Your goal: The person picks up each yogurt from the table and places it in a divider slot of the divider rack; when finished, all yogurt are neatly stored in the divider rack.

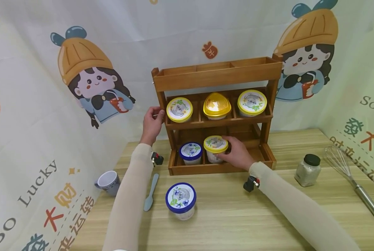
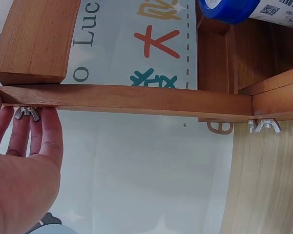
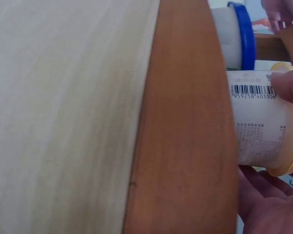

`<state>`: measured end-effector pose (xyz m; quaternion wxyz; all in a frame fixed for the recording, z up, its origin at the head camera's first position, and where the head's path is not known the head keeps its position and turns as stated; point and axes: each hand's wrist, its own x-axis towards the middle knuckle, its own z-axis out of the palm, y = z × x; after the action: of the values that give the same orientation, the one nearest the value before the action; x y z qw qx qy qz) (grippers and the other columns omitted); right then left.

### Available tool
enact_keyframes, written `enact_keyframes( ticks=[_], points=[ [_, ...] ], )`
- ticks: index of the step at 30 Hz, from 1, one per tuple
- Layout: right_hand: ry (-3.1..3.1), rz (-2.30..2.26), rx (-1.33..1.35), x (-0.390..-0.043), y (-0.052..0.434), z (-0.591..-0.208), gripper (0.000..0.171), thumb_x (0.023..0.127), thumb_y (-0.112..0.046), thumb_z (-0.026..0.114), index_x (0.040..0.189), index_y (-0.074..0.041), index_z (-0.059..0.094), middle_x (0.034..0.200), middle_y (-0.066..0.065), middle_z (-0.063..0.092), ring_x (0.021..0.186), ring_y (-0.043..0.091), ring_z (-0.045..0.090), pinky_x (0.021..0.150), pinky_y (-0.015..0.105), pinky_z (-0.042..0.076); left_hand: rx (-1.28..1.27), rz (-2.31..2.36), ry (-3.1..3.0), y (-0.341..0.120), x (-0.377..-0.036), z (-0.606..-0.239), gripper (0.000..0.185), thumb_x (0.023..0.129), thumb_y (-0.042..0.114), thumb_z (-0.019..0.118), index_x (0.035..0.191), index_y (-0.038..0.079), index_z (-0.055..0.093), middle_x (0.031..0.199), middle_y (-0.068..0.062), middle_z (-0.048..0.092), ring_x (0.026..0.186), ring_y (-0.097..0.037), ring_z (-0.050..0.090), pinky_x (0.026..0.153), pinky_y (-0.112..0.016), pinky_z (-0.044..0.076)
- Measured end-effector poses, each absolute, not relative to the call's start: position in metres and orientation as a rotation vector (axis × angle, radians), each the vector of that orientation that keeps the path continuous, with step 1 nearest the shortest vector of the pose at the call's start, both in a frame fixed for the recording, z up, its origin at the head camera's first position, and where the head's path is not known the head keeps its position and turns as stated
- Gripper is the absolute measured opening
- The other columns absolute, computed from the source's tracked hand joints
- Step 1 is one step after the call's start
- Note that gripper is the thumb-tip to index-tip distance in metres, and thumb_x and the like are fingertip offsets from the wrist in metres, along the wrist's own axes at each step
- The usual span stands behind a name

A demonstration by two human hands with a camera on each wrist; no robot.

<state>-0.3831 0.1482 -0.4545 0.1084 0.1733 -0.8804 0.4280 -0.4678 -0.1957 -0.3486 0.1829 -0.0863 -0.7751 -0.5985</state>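
A wooden tiered rack (image 1: 216, 78) stands against the cloth backdrop. At its left upright my left hand (image 1: 151, 125) grips the post, thumb and fingertips on the wood near a wing nut (image 2: 27, 113). My right hand (image 1: 238, 155) holds a yellow-lidded tub (image 1: 216, 143) by its side, in the middle compartment of the lower tier. In the right wrist view the thumb lies near the barcode and fingers pass beneath. Left of it sits a blue-lidded tub (image 1: 191, 151). Above stand two yellow-lidded tubs (image 1: 179, 109) (image 1: 252, 102) flanking a gold domed-lid tub (image 1: 217, 105).
Another blue-lidded tub (image 1: 181, 199) stands on the table before the rack. A pale blue spoon (image 1: 150, 195) and a mug (image 1: 109, 182) lie to the left. A black-capped jar (image 1: 308, 170) and a whisk (image 1: 354, 183) are on the right.
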Motion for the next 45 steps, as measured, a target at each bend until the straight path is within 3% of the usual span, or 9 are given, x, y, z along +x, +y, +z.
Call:
enact_keyframes(
  ticks=[6, 15, 26, 45],
  points=[
    [-2.589, 1.219, 0.514, -0.384, 0.146, -0.461, 0.084, 0.084, -0.025, 0.088, 0.152, 0.003, 0.047, 0.141, 0.024, 0.058, 0.129, 0.042, 0.060, 0.114, 0.059, 0.049, -0.252, -1.686, -2.186, -0.196, -0.468, -0.349, 0.037, 0.110, 0.029, 0.057, 0.140, 0.006, 0.056, 0.130, -0.013, 0.060, 0.116, -0.023, 0.062, 0.103, -0.040, 0.059],
    [-2.651, 1.078, 0.571, -0.385, 0.142, -0.467, 0.089, 0.079, -0.036, 0.092, 0.147, 0.003, 0.048, 0.138, 0.022, 0.059, 0.125, 0.039, 0.060, 0.111, 0.057, 0.052, -0.248, -1.692, -2.187, -0.195, -0.468, -0.349, 0.038, 0.110, 0.031, 0.058, 0.140, 0.006, 0.056, 0.133, -0.014, 0.060, 0.117, -0.024, 0.061, 0.104, -0.040, 0.059],
    [-2.699, 1.210, 0.507, -0.381, 0.150, -0.457, 0.098, 0.086, -0.040, 0.087, 0.159, 0.001, 0.036, 0.154, 0.024, 0.050, 0.137, 0.042, 0.054, 0.117, 0.059, 0.046, -0.240, -1.687, -2.186, -0.194, -0.469, -0.350, 0.037, 0.111, 0.029, 0.057, 0.139, 0.007, 0.056, 0.135, -0.015, 0.060, 0.118, -0.025, 0.061, 0.105, -0.041, 0.059],
    [-2.565, 1.431, 0.572, -0.345, 0.153, -0.437, 0.075, 0.094, -0.023, 0.082, 0.154, -0.001, 0.044, 0.150, 0.020, 0.051, 0.141, 0.039, 0.053, 0.120, 0.052, 0.046, -0.232, -1.668, -2.193, -0.195, -0.467, -0.350, 0.038, 0.110, 0.031, 0.057, 0.140, 0.007, 0.056, 0.137, -0.016, 0.061, 0.118, -0.025, 0.061, 0.105, -0.041, 0.058]
  ],
)
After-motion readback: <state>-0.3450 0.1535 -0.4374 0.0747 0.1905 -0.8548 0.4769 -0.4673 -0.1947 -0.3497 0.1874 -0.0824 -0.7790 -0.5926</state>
